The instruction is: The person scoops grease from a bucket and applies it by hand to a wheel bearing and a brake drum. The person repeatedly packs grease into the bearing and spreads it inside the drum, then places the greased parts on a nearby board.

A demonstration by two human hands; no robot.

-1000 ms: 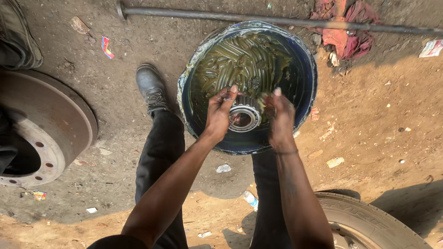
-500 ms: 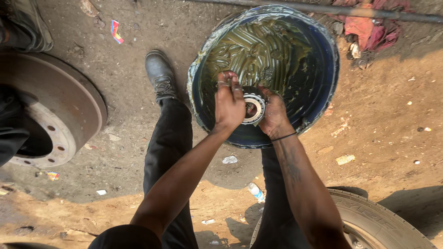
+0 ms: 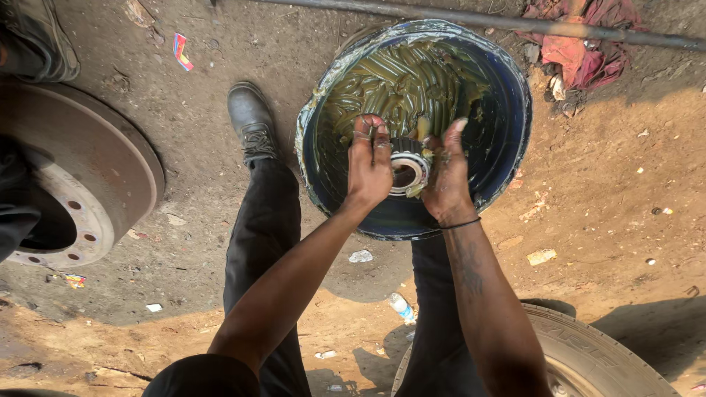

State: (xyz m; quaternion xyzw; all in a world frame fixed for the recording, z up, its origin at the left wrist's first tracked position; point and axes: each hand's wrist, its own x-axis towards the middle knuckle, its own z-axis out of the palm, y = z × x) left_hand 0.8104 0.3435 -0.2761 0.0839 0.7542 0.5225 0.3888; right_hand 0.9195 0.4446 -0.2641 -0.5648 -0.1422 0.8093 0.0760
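Note:
A round metal bearing point(image 3: 407, 171) with a white ring face sits between both hands, over a blue bucket point(image 3: 507, 140) holding yellowish-green grease point(image 3: 401, 81). My left hand point(image 3: 369, 163) grips the bearing's left side, fingers smeared with grease. My right hand point(image 3: 446, 173) holds its right side, thumb up, greasy too. A thin black band circles my right wrist. Both hands hang just above the grease inside the bucket.
A large brake drum point(image 3: 81, 198) lies at left on the dirt ground. A tyre point(image 3: 588, 353) is at bottom right. A steel pipe point(image 3: 471, 20) runs along the top, red rags point(image 3: 581, 44) beside it. My black boot point(image 3: 251, 121) stands left of the bucket.
My hands shifted from resting apart on the bearing to closing tighter around it; my right thumb now points up. The view moved slightly closer to the bucket.

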